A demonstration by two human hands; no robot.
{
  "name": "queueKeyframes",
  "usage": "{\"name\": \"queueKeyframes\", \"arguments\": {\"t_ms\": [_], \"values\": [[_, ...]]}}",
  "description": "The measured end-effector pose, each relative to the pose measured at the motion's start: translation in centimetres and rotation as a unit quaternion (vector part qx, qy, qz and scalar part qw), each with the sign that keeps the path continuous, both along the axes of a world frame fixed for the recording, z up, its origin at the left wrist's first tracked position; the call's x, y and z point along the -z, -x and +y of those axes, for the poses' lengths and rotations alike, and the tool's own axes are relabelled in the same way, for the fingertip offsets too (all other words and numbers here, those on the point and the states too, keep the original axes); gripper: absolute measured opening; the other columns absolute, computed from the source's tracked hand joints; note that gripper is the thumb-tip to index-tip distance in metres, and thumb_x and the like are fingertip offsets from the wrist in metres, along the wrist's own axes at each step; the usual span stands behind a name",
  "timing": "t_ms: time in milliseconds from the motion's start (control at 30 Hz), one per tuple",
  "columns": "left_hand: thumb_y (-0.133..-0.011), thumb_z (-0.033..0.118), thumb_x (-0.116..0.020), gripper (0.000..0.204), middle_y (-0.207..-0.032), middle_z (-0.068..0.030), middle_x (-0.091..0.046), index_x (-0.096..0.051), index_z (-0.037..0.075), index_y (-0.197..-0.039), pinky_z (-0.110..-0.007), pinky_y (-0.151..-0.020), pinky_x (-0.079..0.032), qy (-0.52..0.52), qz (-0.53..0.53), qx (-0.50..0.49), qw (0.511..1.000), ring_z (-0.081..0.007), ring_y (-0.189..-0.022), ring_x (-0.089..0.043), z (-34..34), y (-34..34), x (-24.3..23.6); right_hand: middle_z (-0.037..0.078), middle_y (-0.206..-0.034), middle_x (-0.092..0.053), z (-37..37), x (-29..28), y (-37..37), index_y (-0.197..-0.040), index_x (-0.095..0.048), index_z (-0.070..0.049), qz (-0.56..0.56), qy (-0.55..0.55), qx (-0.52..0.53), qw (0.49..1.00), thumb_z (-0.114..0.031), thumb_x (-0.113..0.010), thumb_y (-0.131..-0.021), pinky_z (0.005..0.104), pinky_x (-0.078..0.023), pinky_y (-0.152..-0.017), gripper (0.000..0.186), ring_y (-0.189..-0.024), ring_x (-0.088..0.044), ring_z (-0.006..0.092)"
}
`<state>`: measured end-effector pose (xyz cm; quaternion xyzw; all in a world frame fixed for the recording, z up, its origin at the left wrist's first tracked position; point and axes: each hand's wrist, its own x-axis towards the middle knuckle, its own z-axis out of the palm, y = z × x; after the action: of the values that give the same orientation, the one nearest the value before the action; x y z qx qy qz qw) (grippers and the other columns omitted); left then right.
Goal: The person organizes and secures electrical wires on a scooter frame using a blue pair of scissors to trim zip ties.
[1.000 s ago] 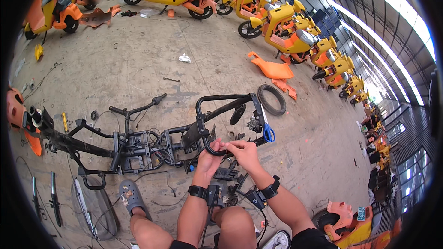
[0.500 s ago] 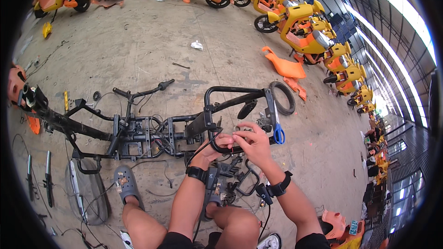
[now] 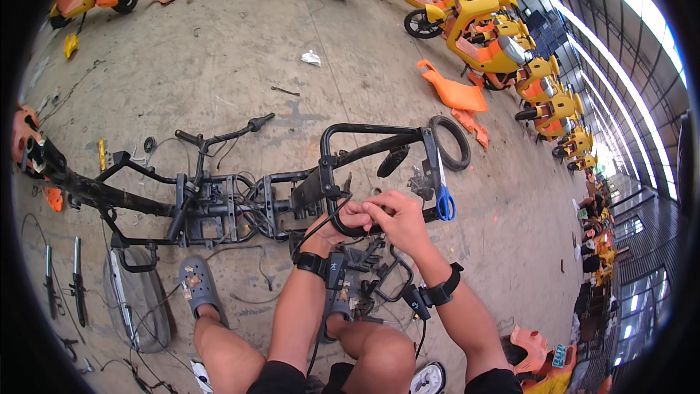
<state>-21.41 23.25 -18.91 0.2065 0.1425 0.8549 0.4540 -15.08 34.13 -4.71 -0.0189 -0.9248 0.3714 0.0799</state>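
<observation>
My left hand [image 3: 343, 219] and my right hand [image 3: 399, 220] meet at the rear loop of a bare black scooter frame [image 3: 372, 128]. Both have fingertips pinched close together on what looks like a thin wire, largely hidden by the fingers. A black cable [image 3: 317, 228] runs down past my left hand. Blue-handled scissors [image 3: 446, 204] hang at the frame's right end, beside my right hand. Below the hands lie loose black metal parts and a bent black bracket [image 3: 399, 284].
Yellow-orange scooters [image 3: 470, 36] stand in rows behind. An orange panel [image 3: 452, 91] and a tire [image 3: 452, 147] lie beyond the frame. A grey elongated part [image 3: 138, 310], fork tubes [image 3: 79, 284] and loose cables lie at left. My grey clogs [image 3: 198, 281] are below the frame.
The view has shifted, so the frame and floor items sit higher in the picture. My hands have moved slightly right relative to the picture and stay pinched together at the frame's loop.
</observation>
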Motion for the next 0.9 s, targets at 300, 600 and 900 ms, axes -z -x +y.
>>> {"name": "queueKeyframes", "arguments": {"t_ms": [300,600,900], "values": [[-0.083,0.016,-0.07,0.016,-0.076,-0.0064,-0.066,-0.07,0.001,-0.087,-0.024,-0.067,-0.049,0.042,-0.044,-0.013,0.998,-0.0136,-0.07,-0.062,-0.3,-0.4,-0.7,0.008,-0.078,-0.066,0.1,-2.0,-2.0,-0.093,-0.071,-0.004,0.008,-0.033,0.001,0.999,-0.011,-0.07,-0.08,0.0252,-0.046,-0.054,0.015,-0.057,-0.059,0.0137],[-0.082,0.014,-0.07,0.018,-0.078,-0.0082,-0.067,-0.068,-0.001,-0.092,-0.025,-0.072,-0.05,0.092,-0.056,-0.018,0.994,-0.0149,-0.075,-0.063,-1.4,-0.5,-2.1,0.009,-0.073,-0.061,-0.1,-0.6,-2.1,-0.081,-0.065,-0.005,0.12,-0.128,0.027,0.984,-0.007,-0.068,-0.08,0.0294,-0.047,-0.053,0.004,-0.059,-0.06,0.0226],[-0.077,0.008,-0.074,0.017,-0.083,-0.0082,-0.068,-0.068,0.0,-0.092,-0.027,-0.071,-0.054,0.117,-0.108,-0.012,0.987,-0.0169,-0.075,-0.066,-2.0,-0.6,-2.5,0.008,-0.076,-0.061,-1.2,-1.3,-3.0,-0.081,-0.065,-0.005,0.097,-0.123,-0.06,0.986,-0.008,-0.068,-0.079,0.0313,-0.047,-0.054,0.005,-0.062,-0.06,0.0253]]}}
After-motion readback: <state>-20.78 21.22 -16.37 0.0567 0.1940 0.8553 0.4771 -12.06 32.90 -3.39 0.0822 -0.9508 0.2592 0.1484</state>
